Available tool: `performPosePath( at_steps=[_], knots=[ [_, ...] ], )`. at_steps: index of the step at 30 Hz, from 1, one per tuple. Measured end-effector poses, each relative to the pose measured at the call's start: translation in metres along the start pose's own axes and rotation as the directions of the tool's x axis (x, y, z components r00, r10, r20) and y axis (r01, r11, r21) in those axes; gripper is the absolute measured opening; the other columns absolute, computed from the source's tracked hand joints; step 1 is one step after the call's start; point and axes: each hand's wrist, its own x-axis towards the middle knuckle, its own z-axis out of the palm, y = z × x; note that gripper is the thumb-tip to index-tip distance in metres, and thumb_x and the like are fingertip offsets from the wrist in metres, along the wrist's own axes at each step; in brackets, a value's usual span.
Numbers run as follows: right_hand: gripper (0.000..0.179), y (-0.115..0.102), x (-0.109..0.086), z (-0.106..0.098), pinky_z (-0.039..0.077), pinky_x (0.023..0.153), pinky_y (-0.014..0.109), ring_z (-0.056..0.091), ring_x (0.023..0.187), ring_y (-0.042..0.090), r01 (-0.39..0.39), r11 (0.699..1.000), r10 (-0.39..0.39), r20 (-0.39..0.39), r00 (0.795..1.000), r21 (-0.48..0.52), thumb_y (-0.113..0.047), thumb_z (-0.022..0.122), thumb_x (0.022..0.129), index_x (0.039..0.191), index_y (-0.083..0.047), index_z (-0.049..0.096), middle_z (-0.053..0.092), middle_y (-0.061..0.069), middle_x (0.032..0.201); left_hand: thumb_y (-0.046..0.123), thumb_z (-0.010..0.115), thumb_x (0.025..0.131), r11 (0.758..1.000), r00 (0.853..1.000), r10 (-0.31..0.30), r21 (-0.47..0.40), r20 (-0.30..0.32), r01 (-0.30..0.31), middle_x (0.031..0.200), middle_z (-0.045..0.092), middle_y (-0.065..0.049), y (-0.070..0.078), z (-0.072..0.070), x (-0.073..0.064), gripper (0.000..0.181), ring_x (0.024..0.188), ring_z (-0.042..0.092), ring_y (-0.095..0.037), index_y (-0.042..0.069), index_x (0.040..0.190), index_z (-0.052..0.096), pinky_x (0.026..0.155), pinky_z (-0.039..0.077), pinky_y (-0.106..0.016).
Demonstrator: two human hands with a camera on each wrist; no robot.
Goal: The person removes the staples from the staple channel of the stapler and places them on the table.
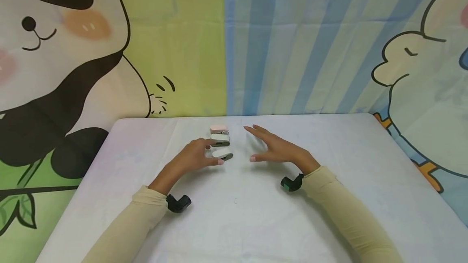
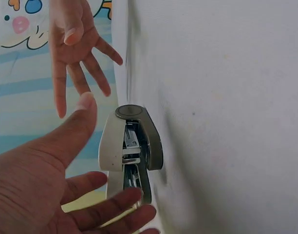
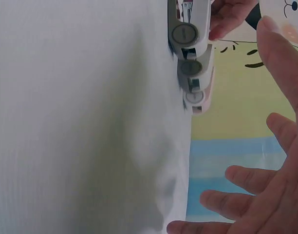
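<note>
"What's nearest on your feeds?"

"I get two sleeves [image 1: 117, 230], cut off at the bottom of the head view. Past them, the left hand [image 1: 194, 154] has its fingers spread, gripping nothing, thumb beside the near stapler [image 1: 222, 154]; whether they touch, I can't tell. The right hand [image 1: 275, 147], well apart, is spread and holds nothing."

"Beyond that?"

"On the table [image 1: 256, 222], I see the middle stapler [image 1: 220, 138], then the pink stapler [image 1: 218, 128], partly hidden behind it."

"Any writing?"

"My right-wrist feed shows all three round end caps [image 3: 185, 33], too blurred to read. The left-wrist one shows me the near stapler's metal insides [image 2: 132, 139]."

"Farthest back?"

"A backdrop [image 1: 190, 64]; its panda [image 1: 98, 48] is cropped at the left."
</note>
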Motion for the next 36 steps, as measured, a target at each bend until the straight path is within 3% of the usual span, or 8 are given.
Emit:
performPosePath(
  at_steps=[4,9,17,24,30,36],
  knots=[
    [0.092,0.0,0.005,0.006,0.02,0.111,0.051,0.009,0.146,0.021,0.057,0.998,-0.058,0.009,0.998,0.027,-0.054,0.07,0.084,0.156,-0.033,0.017,0.012,0.004,0.161,0.042,0.078,0.081,0.998,0.998,0.057,-0.04,0.028,-0.056,0.109,0.062,-0.011,0.0,0.004,0.004,0.069,0.088,0.057,-0.022,0.009,0.137,0.054,0.074,0.046,-0.037],
    [0.087,-0.004,0.01,0.01,0.025,0.11,0.049,0.019,0.144,0.022,0.127,0.99,-0.128,0.009,0.992,0.057,-0.048,0.07,0.087,0.156,-0.026,0.023,0.021,0.007,0.159,0.028,0.078,0.084,0.996,0.997,0.072,-0.044,0.016,-0.071,0.101,0.064,-0.008,0.002,0.008,0.009,0.047,0.081,0.056,-0.019,0.006,0.123,0.062,0.07,0.045,-0.034],
    [0.081,-0.009,0.015,0.014,0.034,0.106,0.043,0.036,0.137,0.024,0.121,0.988,-0.126,0.052,0.991,0.098,-0.043,0.071,0.088,0.154,-0.021,0.03,0.031,0.002,0.155,0.017,0.075,0.087,0.995,0.996,0.094,-0.017,0.011,-0.093,0.089,0.062,-0.004,0.007,0.016,0.017,0.03,0.076,0.051,-0.018,0.0,0.11,0.067,0.066,0.041,-0.033],
    [0.068,-0.012,0.018,0.021,0.038,0.103,0.041,0.043,0.133,0.023,0.15,0.984,-0.155,0.048,0.987,0.092,-0.034,0.069,0.092,0.148,-0.007,0.041,0.042,0.006,0.149,0.018,0.073,0.089,0.99,0.99,0.14,-0.013,0.005,-0.139,0.111,0.068,-0.01,0.016,0.026,0.018,0.033,0.1,0.061,-0.021,-0.002,0.115,0.068,0.086,0.048,-0.039],
    [0.046,-0.015,0.02,0.025,0.042,0.1,0.038,0.052,0.124,0.023,0.211,0.977,-0.212,0.036,0.977,0.024,-0.021,0.066,0.094,0.135,-0.002,0.056,0.057,0.01,0.135,0.016,0.073,0.089,0.984,0.984,0.176,-0.03,0.017,-0.176,0.105,0.069,-0.003,0.021,0.031,0.017,0.026,0.093,0.061,-0.014,0.002,0.11,0.07,0.081,0.048,-0.035],
    [0.039,-0.019,0.021,0.027,0.045,0.095,0.036,0.059,0.115,0.022,0.207,0.976,-0.21,0.039,0.977,0.073,-0.014,0.069,0.092,0.129,-0.004,0.062,0.063,0.008,0.125,0.018,0.072,0.09,0.974,0.973,0.223,-0.04,0.055,-0.221,0.085,0.065,0.001,0.027,0.031,0.017,0.015,0.074,0.055,-0.012,0.006,0.098,0.071,0.066,0.044,-0.03]
  ],
)
